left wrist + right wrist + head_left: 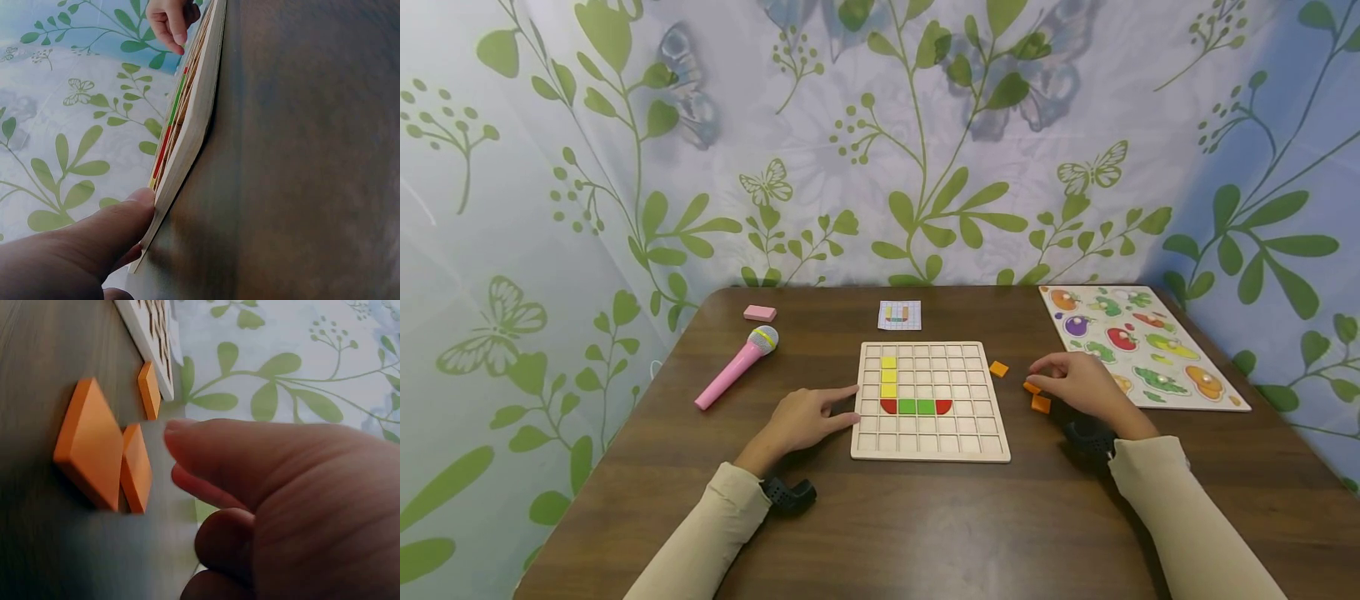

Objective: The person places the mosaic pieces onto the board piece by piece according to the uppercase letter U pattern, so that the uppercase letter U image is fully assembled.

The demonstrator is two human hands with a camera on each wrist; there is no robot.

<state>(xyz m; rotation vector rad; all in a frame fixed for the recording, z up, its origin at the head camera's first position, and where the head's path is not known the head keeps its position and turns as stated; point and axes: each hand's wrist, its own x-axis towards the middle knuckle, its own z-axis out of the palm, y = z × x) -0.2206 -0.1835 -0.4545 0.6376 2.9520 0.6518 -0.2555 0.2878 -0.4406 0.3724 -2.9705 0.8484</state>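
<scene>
A wooden grid board lies at the middle of the table. On it three yellow square tiles stand in a column above a row of two green tiles between two red rounded-corner tiles. My left hand touches the board's left edge with extended thumb and index finger; in the left wrist view the thumb rests against that edge. To the right, my right hand hovers by orange tiles, fingers loosely bent with nothing visible between them. Another orange tile lies beside the board.
A small picture card lies behind the board. Left of it are a pink toy microphone and a pink block. A vegetable peg puzzle covers the back right, close to my right hand. A patterned cloth backs the table.
</scene>
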